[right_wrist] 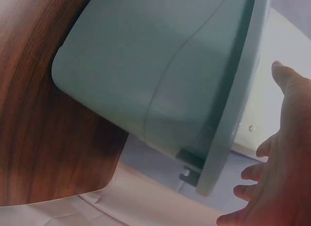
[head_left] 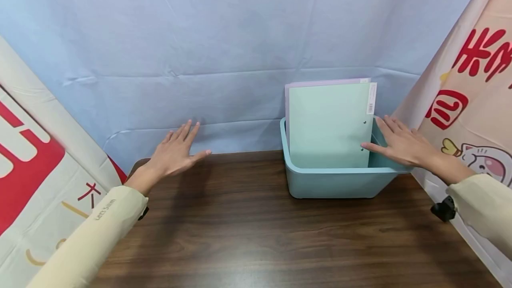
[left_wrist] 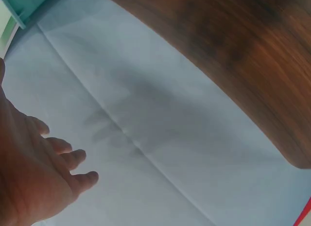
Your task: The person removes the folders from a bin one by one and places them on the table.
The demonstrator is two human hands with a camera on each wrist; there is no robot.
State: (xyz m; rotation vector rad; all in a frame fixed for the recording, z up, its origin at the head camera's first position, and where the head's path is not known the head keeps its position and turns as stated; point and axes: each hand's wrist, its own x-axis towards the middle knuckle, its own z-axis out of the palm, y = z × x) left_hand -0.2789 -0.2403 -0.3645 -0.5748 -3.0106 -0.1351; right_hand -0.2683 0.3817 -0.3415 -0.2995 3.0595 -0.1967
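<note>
A teal plastic bin stands at the back right of the brown wooden table. Upright inside it are a mint-green folder with a barcode label and, behind that, a lilac folder. Over the bin's right end hovers my right hand, fingers spread, holding nothing. In the right wrist view this hand is beside the bin's rim. My left hand reaches out above the table's back left edge, its fingers extended and nothing in them; the left wrist view shows the same hand before the cloth.
A pale blue cloth hangs behind the table. Printed banners flank it, one at the left and one at the right, close by the bin's right end.
</note>
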